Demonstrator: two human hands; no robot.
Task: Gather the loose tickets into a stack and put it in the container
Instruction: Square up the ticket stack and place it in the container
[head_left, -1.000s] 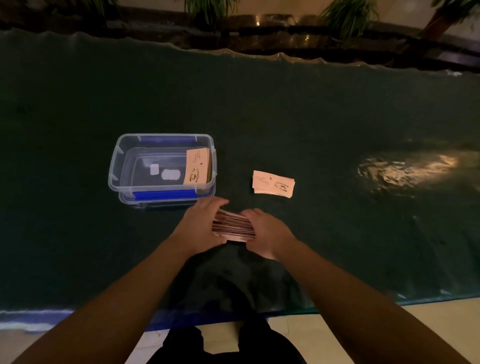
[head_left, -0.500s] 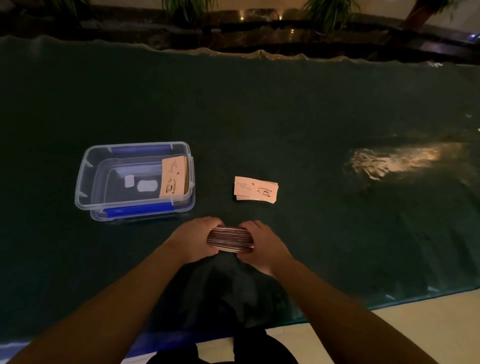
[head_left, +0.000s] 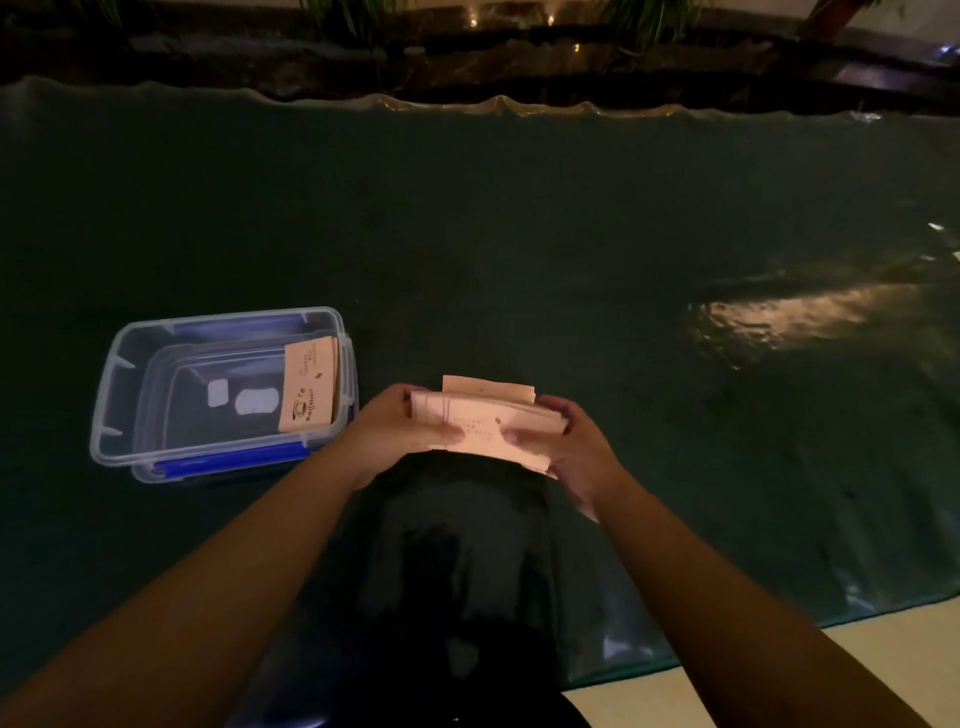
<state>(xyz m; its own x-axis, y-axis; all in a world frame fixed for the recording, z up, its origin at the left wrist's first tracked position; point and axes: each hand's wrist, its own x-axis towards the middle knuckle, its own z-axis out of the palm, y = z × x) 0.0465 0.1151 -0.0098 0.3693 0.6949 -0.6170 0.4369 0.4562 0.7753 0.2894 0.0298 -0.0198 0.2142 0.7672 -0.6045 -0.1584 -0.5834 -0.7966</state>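
Note:
Both hands hold a thick stack of pale pink tickets (head_left: 485, 428) flat, face up, above the dark green table. My left hand (head_left: 400, 431) grips its left end, my right hand (head_left: 563, 447) its right end. Just behind the stack, the edge of a smaller pile of tickets (head_left: 488, 387) shows on the table, mostly hidden by the held stack. To the left stands a clear plastic container (head_left: 111, 410) with blue clips. Inside it, more tickets (head_left: 310, 384) lean against its right wall.
A dark green cloth (head_left: 519, 234) covers the table; its rippled far edge meets a dark ledge with plants (head_left: 467, 57). A bright light reflection (head_left: 795, 317) lies at the right. The near table edge (head_left: 649, 660) and pale floor show at the lower right.
The stack was held on its edge near the table front; it has turned flat, face up, and moved forward, over the small pile. The view has shifted, so the container sits further left.

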